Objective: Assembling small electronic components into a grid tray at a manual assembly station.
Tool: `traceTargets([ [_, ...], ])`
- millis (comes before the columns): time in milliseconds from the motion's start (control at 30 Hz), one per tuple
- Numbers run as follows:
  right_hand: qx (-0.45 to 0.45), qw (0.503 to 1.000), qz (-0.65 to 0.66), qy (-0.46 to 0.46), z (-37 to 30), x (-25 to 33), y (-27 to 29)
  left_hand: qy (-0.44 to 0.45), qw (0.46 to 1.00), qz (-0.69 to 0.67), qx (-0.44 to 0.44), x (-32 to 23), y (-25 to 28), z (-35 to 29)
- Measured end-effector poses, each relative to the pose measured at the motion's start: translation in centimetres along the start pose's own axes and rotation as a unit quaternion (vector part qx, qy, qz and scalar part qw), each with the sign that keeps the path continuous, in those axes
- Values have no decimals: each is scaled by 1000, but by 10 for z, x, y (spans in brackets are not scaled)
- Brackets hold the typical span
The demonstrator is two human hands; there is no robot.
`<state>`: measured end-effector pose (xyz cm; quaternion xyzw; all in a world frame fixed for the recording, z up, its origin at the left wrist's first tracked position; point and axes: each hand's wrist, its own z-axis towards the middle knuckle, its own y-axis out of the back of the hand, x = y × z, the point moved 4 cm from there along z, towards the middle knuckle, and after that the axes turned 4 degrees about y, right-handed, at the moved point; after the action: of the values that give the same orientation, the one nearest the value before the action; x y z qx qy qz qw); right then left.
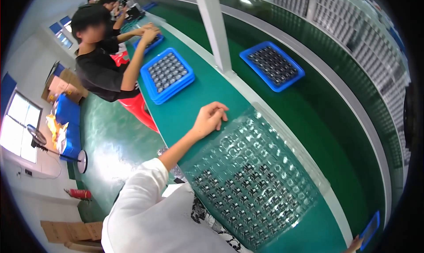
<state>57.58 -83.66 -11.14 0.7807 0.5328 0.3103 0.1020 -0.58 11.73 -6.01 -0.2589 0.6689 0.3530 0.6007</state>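
My left hand [211,120] is over the green table, beside the far left corner of a clear plastic blister tray [242,137]. Its fingers are loosely bent and apart, with nothing in them. Small black-and-silver parts [249,200] fill many pockets at the tray's near end. Its far pockets show no dark parts. At the lower right rim my right hand [353,244] shows only in part, its arm cut off by the frame. That hand grips the edge of a blue tray [371,230], which is tilted up beside the conveyor. What this tray holds cannot be made out.
A blue tray [272,66] of dark parts lies on the green conveyor [304,125], behind a white post [214,30]. Stacked blue trays [168,75] with round silvery parts stand farther left on the table. Beyond them a co-worker [104,61] handles another tray [154,43].
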Motion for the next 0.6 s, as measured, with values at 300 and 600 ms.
traceTargets([
  [300,-78,986,114,93,-39,200,-79,-143,965,-197,-94,-130,10,66],
  [600,-177,927,283,168,-59,201,-95,-178,956,70,223,-201,-14,46],
])
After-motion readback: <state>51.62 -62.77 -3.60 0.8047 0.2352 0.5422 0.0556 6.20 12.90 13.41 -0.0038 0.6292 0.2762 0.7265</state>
